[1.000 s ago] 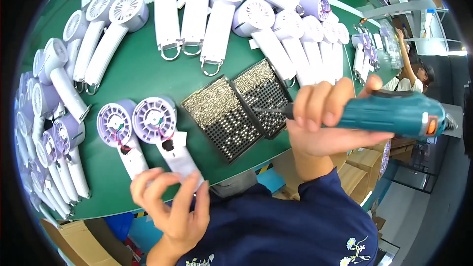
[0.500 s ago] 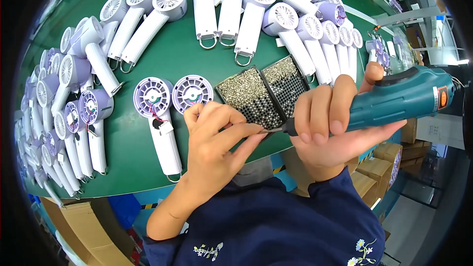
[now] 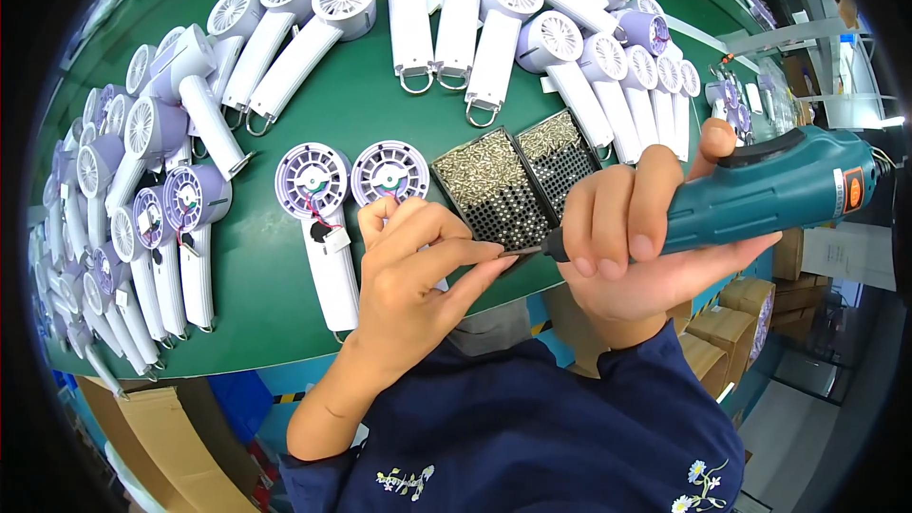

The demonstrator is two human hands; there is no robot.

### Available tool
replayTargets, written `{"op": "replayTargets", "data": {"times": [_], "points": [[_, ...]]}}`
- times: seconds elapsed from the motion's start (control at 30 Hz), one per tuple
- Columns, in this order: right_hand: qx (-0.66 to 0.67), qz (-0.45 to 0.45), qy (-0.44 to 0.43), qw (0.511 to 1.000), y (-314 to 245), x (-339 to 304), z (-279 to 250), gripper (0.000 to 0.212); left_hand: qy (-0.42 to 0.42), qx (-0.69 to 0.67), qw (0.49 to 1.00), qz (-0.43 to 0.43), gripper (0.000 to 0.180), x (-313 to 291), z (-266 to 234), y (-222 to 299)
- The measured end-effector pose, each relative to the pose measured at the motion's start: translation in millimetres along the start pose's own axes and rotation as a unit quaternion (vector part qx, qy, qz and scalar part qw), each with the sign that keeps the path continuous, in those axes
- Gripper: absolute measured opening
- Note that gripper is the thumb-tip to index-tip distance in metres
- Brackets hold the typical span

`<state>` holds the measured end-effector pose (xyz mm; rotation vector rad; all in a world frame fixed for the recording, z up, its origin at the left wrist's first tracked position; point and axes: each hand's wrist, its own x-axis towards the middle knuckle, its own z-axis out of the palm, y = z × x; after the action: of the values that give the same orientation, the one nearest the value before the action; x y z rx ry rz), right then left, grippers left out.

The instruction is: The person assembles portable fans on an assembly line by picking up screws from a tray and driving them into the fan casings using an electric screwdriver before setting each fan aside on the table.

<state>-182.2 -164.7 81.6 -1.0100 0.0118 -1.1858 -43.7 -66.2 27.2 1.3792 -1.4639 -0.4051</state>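
Note:
My right hand (image 3: 632, 237) is wrapped round a teal electric screwdriver (image 3: 760, 192), which points left. With thumb and forefinger my left hand (image 3: 418, 275) pinches the tip of the thin metal bit (image 3: 525, 251) at the screwdriver's nose. Whether a screw sits on that tip is hidden by the fingers. Just beyond the bit lie two black screw trays, a left tray (image 3: 480, 185) and a right tray (image 3: 559, 157), both with loose small screws and perforated plates. An opened handheld fan (image 3: 313, 180) and a second opened fan head (image 3: 389, 174) lie behind my left hand, partly covered by it.
Many white and lilac handheld fans (image 3: 190, 123) crowd the left side of the green table (image 3: 285, 342); more fans (image 3: 499, 38) line the far side and right. Cardboard boxes (image 3: 708, 351) stand below the table at right, and an open carton (image 3: 166, 437) at lower left.
The fans and screw trays appear shifted slightly to the right in the view. Both hands keep their grip on the screwdriver and its bit, almost unmoved.

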Motion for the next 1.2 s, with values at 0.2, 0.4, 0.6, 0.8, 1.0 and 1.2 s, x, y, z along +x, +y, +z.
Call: {"op": "replayTargets", "data": {"times": [0.2,0.4,0.6,0.8,1.0,1.2], "points": [[-0.012,0.008,-0.006,1.000,2.0,-1.9,6.6,0.070,-0.002,-0.002,1.000,-0.010,0.018,-7.2,-6.0,-1.8],[-0.033,0.046,-0.012,0.998,9.0,-3.1,10.7,0.072,-0.007,-0.019,1.000,-0.017,0.019,-13.1,-6.0,-2.8],[-0.001,0.034,-0.031,0.999,2.8,1.0,10.2,0.074,0.002,-0.023,1.000,0.000,0.019,-6.2,-7.4,-1.8],[0.088,0.055,0.069,0.992,15.6,-4.7,18.4,0.096,-0.023,-0.055,0.998,-0.029,0.017,-8.9,-8.7,-2.1],[0.094,0.003,-0.019,0.995,12.9,-12.0,15.7,0.089,-0.037,-0.114,0.991,-0.061,0.017,-9.3,-4.7,12.3],[0.065,-0.053,-0.048,0.995,18.3,-23.1,17.0,0.087,-0.067,-0.123,0.989,-0.056,0.014,-15.1,-7.5,10.3]]}}
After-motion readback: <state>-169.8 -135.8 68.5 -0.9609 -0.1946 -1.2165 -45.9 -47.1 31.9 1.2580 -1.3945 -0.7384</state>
